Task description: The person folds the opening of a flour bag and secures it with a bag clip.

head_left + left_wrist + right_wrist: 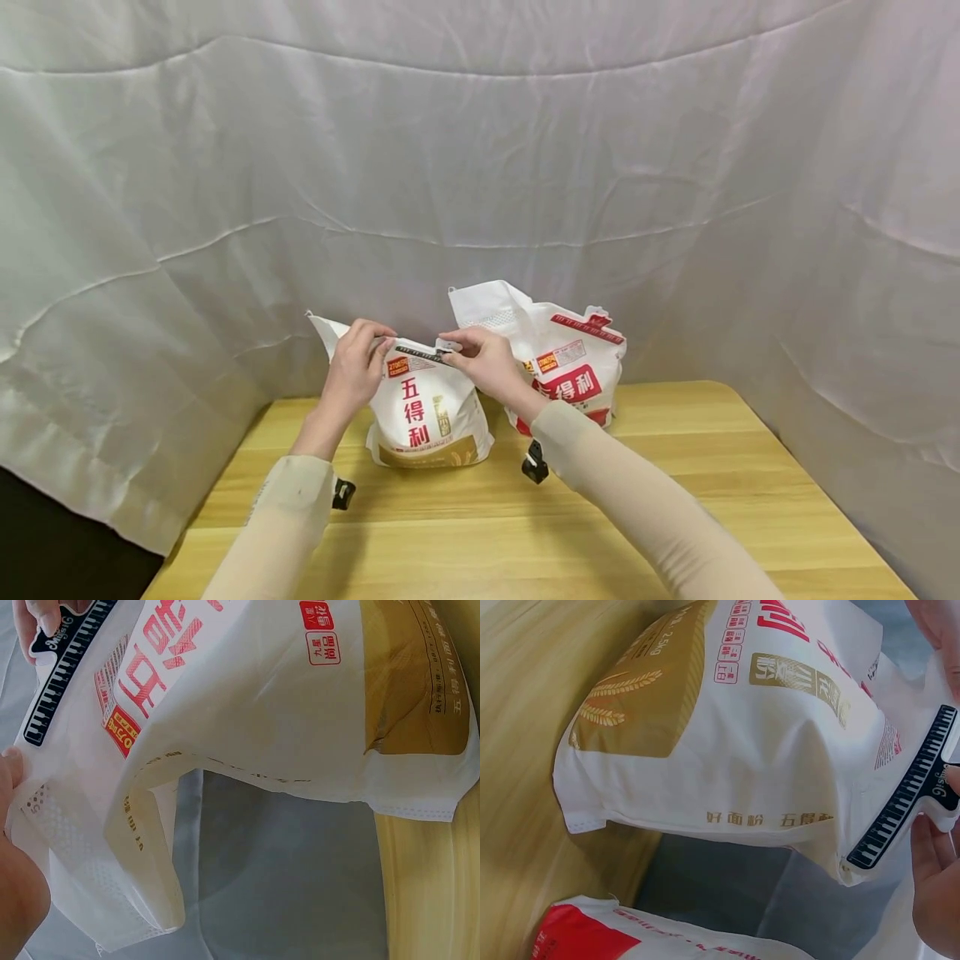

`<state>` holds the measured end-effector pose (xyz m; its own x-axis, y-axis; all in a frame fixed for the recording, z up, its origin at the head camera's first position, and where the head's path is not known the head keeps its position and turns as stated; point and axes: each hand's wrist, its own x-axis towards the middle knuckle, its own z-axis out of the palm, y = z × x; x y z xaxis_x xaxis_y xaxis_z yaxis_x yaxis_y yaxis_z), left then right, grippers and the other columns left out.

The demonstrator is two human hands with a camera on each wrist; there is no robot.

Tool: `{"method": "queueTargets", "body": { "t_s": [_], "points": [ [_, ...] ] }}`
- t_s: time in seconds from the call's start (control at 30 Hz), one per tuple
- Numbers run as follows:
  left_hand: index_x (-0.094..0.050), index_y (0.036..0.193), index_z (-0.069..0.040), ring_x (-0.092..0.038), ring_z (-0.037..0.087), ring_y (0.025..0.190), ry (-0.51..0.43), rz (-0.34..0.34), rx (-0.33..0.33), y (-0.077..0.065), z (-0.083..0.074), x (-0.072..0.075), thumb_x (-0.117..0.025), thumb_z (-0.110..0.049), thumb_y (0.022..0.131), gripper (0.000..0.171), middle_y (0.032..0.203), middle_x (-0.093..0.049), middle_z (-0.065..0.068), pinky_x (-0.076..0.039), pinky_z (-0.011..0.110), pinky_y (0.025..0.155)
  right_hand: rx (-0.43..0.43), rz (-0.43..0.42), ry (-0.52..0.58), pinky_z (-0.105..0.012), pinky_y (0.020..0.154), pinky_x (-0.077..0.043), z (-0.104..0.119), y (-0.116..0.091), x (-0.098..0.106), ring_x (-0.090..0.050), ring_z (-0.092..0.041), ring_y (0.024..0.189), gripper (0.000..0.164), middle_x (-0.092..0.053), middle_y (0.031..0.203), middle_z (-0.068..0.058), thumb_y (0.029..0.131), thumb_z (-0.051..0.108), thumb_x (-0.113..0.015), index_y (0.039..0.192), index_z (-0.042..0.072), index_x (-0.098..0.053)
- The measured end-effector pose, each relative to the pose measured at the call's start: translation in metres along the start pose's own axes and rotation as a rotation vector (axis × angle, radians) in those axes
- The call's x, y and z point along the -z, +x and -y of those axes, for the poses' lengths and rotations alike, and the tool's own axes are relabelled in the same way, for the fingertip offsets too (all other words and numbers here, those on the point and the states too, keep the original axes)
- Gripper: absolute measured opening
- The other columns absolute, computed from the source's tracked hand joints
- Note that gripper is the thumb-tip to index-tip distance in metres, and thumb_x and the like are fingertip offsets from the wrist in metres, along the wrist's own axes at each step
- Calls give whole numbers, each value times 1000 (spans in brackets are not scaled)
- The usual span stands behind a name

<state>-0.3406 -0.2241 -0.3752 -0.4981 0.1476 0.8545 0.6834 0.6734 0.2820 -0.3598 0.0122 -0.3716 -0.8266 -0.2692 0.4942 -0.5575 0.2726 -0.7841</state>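
A white flour bag [454, 390] with red lettering and a gold base stands upright on the table. A black clip [900, 801] with a piano-key pattern lies across its gathered top. My right hand [487, 365] pinches the clip's handle between thumb and fingers. At the other end of the top edge, my left hand [352, 367] pinches the bag's folded plastic. In the left wrist view, the bag's loose upper corner [112, 900] hangs out past the left hand, which shows only in part at the frame's edge.
A second flour bag [611, 375], white with red panels, stands just to the right. A red clip [587, 327] closes part of its top, and its free corner sticks up at left. Grey curtain [480, 167] hangs behind the wooden table [435, 533].
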Motion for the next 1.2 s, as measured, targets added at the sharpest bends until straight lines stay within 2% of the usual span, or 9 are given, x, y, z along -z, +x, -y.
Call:
{"method": "queueTargets", "body": {
  "t_s": [0.23, 0.4, 0.53, 0.7, 0.8, 0.93, 1.2],
  "points": [
    [-70, 104, 1, -63, 37, 93, 61, -35, -45, 1, 1, 1, -72, 1, 94, 10, 103, -67, 17, -51, 50, 88, 51, 32, -72, -28, 92, -59, 3, -3, 0, -72, -24, 106, 34, -71, 128, -9, 95, 7, -74, 129, 9, -73],
    [-73, 105, -1, -64, 36, 99, 143, -68, -94, 1, 3, 1, -73, -3, 92, 12, 104, -71, 14, -46, 53, 97, 88, 57, -111, -30, 99, -56, 3, -5, 1, -70, -28, 117, 40, -67, 137, -11, 96, 7, -72, 136, 8, -69],
    [-74, 111, -2, -64, 36, 110, 195, -77, -107, -2, 4, 1, -74, -6, 91, 21, 112, -73, 15, -42, 57, 107, 111, 66, -169, -31, 102, -54, 3, -8, 4, -67, -27, 124, 43, -64, 143, -9, 97, 11, -72, 139, 10, -67],
    [-71, 126, -4, -57, 40, 128, 244, -58, -97, -6, 2, 0, -78, -12, 89, 38, 129, -69, 16, -32, 65, 115, 165, 65, -214, -34, 111, -47, 1, -11, 8, -59, -26, 134, 44, -63, 145, -7, 97, 13, -72, 140, 9, -66],
    [-66, 134, -5, -53, 41, 135, 267, -42, -97, -9, 1, 0, -80, -15, 88, 50, 139, -64, 15, -29, 67, 117, 191, 55, -228, -38, 117, -42, 1, -13, 10, -56, -26, 138, 44, -62, 146, -6, 97, 15, -72, 141, 9, -65],
    [-59, 143, -5, -46, 42, 142, 285, -18, -82, -16, -3, 0, -80, -21, 88, 62, 150, -56, 15, -24, 68, 119, 212, 33, -237, -40, 118, -40, -1, -17, 13, -55, -25, 139, 44, -63, 146, -5, 98, 18, -72, 141, 11, -66],
    [-54, 150, -6, -37, 41, 149, 289, -29, -20, -28, -11, 1, -77, -28, 90, 68, 163, -43, 12, -20, 69, 120, 220, -15, -277, -39, 118, -41, -3, -26, 21, -55, -20, 139, 44, -62, 146, 0, 100, 20, -71, 142, 14, -65]
  ]
}}
